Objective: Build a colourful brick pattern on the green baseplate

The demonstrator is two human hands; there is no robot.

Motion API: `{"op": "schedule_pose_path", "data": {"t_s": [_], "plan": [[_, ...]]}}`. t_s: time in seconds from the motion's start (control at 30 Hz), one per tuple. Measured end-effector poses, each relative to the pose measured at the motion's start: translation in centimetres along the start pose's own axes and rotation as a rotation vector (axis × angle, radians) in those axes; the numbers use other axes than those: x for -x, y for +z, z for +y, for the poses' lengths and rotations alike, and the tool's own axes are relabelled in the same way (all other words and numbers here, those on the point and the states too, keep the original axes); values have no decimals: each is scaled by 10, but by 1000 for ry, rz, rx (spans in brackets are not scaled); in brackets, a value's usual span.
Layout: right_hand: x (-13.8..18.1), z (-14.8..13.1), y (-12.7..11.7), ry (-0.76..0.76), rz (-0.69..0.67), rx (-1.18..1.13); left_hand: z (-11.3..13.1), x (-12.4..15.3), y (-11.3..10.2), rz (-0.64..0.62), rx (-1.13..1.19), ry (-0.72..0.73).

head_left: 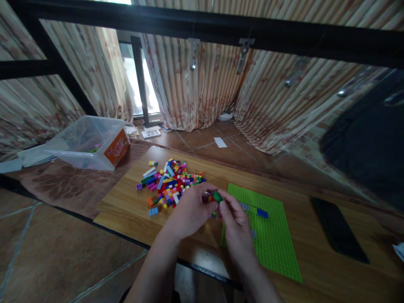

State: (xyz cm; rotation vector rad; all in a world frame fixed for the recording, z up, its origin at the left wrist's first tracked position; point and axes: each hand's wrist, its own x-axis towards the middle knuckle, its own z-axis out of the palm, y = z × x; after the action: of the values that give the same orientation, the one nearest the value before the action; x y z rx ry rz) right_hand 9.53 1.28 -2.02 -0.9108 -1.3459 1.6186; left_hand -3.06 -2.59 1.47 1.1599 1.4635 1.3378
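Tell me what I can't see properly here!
In the head view:
Green brick: partly covered by the left hand and right hand.
Green baseplate: left edge partly behind the right hand.
Clear box: contents too blurred to name.
White thing: cut off by the right picture edge.

hands [236, 223] pinch green brick [216, 196] | brick pile [170, 184] left | lime baseplate [276, 244] right

Lit unevenly, chiefly by daylight from the window [141, 78] past the far left corner of the wooden surface [123, 210]; burnt out to white there. Marked by pale glare at the near edge. Soft over the brick pile [170, 182]. Blurred near the right end, around the black slab [337, 229]. Bowed and stretched toward the outer margins.
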Motion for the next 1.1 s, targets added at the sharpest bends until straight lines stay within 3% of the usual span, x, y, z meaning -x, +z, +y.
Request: {"op": "schedule_pose_path", "data": {"t_s": [0.2,0.37,0.53,0.63,0.7,0.8,0.93,1.1], "plan": [[-7,-1,-18,-115,10,271,4,1,4,7,-167,66],[-9,-3,-28,-156,-31,388,2,4,6,22,-316,24],[-8,-3,-29,-59,11,258,2,4,10,23,-228,1],[-10,-4,-26,31,53,-13,0,2,9,19,-120,-7],[-11,-6,-24,67,70,-173,-2,1,3,83,-124,4],[-12,-12,-26,104,111,-249,-7,-1,-12,204,-217,8],[-13,-19,-38,120,136,-221,-11,-1,-31,268,-472,-8],[-17,-24,-66,58,143,-137,-10,0,-37,323,-736,-70]]}}
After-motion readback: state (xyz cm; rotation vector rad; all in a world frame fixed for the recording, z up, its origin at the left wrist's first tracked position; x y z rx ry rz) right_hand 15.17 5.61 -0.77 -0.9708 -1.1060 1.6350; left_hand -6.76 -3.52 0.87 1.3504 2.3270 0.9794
